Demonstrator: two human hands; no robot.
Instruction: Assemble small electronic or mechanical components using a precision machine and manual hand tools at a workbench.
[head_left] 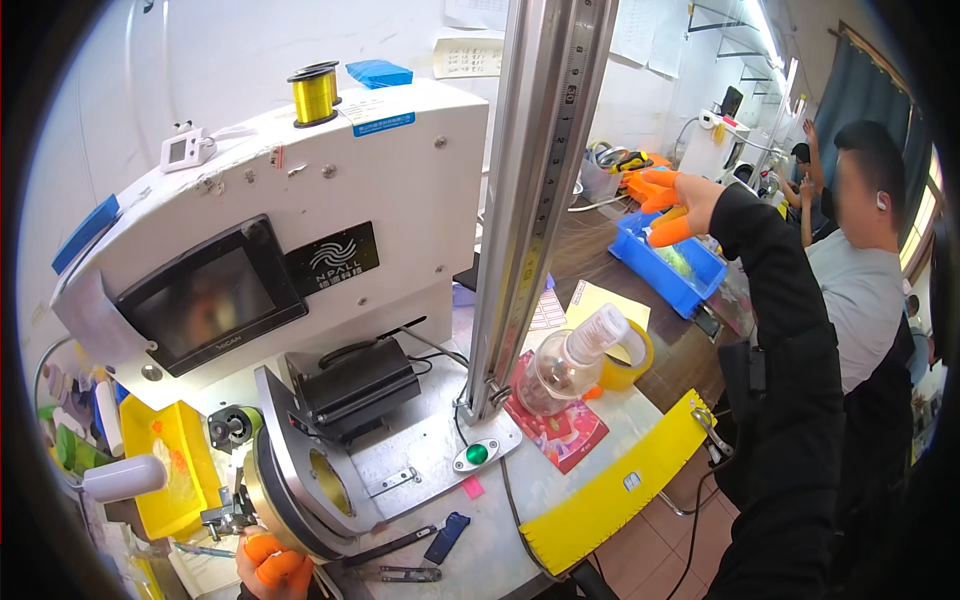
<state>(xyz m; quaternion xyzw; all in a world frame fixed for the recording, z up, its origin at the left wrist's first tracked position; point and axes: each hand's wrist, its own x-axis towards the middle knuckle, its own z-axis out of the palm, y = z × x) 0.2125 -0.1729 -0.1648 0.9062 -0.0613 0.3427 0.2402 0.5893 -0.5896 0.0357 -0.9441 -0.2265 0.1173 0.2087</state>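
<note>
A dark rectangular screen (205, 305) sits left of a black logo label (332, 257) on the white machine (420, 190).

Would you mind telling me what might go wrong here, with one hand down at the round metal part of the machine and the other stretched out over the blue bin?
1. The left hand touches the metal ring while the right hand reaches toward the blue bin; divided attention could mean pinched fingers.
2. The lying clear bottle may roll.
3. The snips lie at the table edge and could get knocked off.
</note>
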